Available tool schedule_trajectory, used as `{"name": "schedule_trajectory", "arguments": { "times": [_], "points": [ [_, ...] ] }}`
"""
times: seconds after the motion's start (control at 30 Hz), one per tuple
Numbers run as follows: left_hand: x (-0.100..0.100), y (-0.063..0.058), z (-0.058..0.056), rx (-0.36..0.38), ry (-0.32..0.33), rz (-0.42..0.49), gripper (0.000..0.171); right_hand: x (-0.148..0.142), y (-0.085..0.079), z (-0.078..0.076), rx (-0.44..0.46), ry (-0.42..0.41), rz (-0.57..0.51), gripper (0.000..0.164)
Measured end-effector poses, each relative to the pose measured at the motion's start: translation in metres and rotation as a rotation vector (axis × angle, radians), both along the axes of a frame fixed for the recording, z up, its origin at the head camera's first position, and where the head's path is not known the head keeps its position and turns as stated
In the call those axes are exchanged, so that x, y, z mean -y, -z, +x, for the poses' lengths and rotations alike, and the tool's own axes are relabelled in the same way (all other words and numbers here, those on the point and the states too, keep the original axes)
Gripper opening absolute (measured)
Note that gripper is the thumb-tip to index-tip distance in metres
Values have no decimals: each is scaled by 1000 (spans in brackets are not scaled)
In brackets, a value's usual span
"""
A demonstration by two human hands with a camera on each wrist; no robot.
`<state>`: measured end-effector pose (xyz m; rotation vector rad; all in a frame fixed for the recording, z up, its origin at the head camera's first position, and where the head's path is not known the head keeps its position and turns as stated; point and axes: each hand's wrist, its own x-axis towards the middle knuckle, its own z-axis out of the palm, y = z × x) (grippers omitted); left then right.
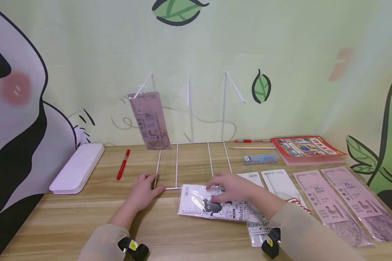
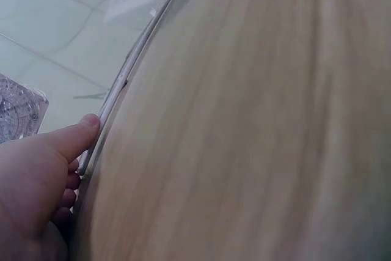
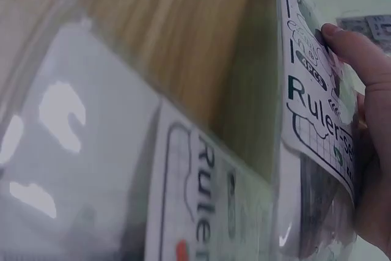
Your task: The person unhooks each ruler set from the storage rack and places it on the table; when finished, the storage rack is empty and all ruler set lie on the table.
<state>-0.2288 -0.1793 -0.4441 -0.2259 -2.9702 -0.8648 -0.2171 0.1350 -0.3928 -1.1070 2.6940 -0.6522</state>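
My left hand (image 1: 143, 192) grips the front left corner of a white wire display rack (image 1: 177, 165), thumb over the wire (image 2: 131, 65) in the left wrist view. In my right hand (image 1: 233, 188) is a clear-wrapped ruler set (image 1: 192, 203) with a cartoon sheep, held in front of the rack. It overlaps another ruler set (image 1: 257, 237) lying on the table. A pink ruler pack (image 1: 151, 121) hangs from the rack's left hook; the middle and right hooks carry nothing. To the right lie a white pack (image 1: 279, 183) and two pink packs (image 1: 333, 210).
On the left are a pale lilac case (image 1: 78, 168) and a red pen (image 1: 123, 165). Behind the packs lie a blue packet (image 1: 260, 159), another red pen (image 1: 248, 140), a thin stick (image 1: 253, 148) and a red-bordered book (image 1: 308, 146). A printed wall (image 1: 281, 36) stands right behind the rack.
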Motion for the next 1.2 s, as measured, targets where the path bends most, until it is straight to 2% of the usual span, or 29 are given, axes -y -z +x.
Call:
{"name": "schedule_trajectory", "arguments": {
  "times": [0.13, 0.3, 0.53, 0.87, 1.2],
  "points": [
    [0, -1, 0, 15, -2, 0, 61, 14, 4, 0, -5, -41, 39, 29],
    [2, -2, 1, 19, 3, 2, 61, 31, 6, 0, -58, -66, 103, 32],
    [3, -2, 2, -5, 27, 5, 62, 51, 7, -1, -112, -90, 172, 35],
    [2, -2, 2, -20, 32, 6, 61, 54, 14, -3, -77, -150, 141, 34],
    [2, 1, 0, -9, 22, 10, 61, 50, 15, -2, -53, -150, 108, 33]
  ]
}}
